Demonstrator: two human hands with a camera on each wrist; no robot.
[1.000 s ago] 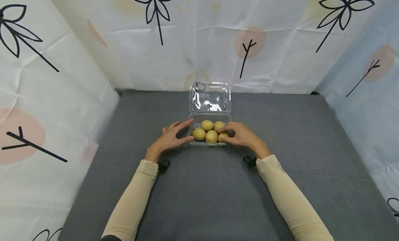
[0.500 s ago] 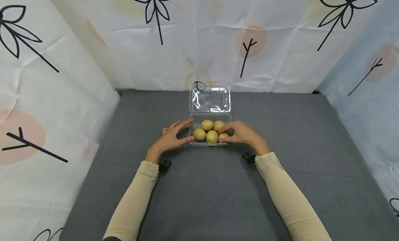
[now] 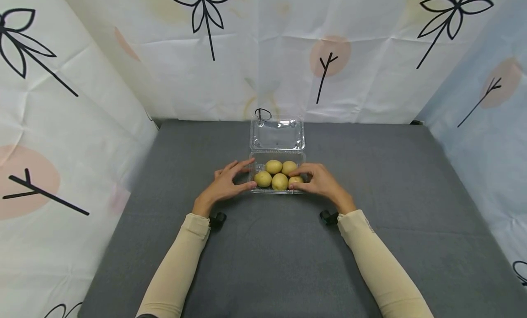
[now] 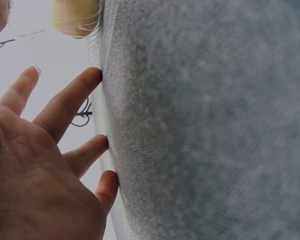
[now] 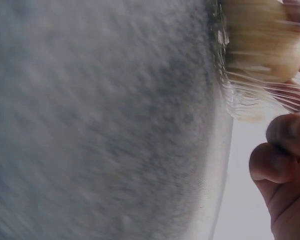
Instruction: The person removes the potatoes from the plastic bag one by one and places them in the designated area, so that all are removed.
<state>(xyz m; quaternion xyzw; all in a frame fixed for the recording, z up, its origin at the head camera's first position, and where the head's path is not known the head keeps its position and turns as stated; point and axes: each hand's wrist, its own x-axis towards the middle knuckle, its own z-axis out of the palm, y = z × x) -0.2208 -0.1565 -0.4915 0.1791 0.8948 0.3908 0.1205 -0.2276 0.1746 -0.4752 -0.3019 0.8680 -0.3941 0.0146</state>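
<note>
A clear plastic clamshell container (image 3: 276, 192) stands on the grey table, its lid (image 3: 277, 137) raised at the back. Several yellow-brown potatoes (image 3: 273, 166) lie in its base. My right hand (image 3: 319, 178) reaches in over the right side and pinches the front right potato (image 3: 294, 180) between thumb and fingers; in the right wrist view a potato (image 5: 262, 45) shows through the ribbed wall. My left hand (image 3: 226, 183) is spread at the container's left side, with thumb and index finger touching its edge. The left wrist view shows its fingers (image 4: 65, 105) fairly straight and apart.
The grey cloth-covered table (image 3: 263, 258) extends around the container. A white patterned curtain (image 3: 284, 57) closes off the back, close behind the raised lid, and more curtain hangs at both sides. Dark wrist cameras (image 3: 217, 219) sit on both wrists.
The container's lid has sunk slightly, its top edge lower in the view, and the reflections on it have shifted. The hands have hardly moved; the right still holds the same potato.
</note>
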